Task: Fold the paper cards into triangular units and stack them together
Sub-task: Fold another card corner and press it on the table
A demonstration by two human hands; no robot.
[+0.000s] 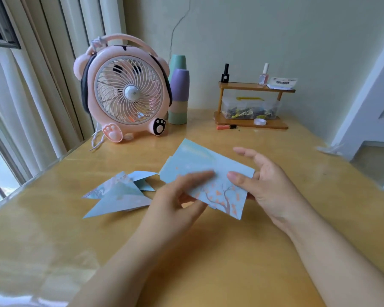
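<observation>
I hold a small bunch of light blue paper cards above the middle of the wooden table; the front card shows a pink-blossom tree. My left hand pinches the cards from below and the left, its thumb lying across the front card. My right hand grips their right edge, thumb on the front and fingers behind. To the left, several folded blue triangular units lie overlapping on the table.
A pink desk fan stands at the back left with stacked pastel cups beside it. A small wooden shelf at the back holds nail polish bottles, a clear box and tape. A window and curtain run along the left edge.
</observation>
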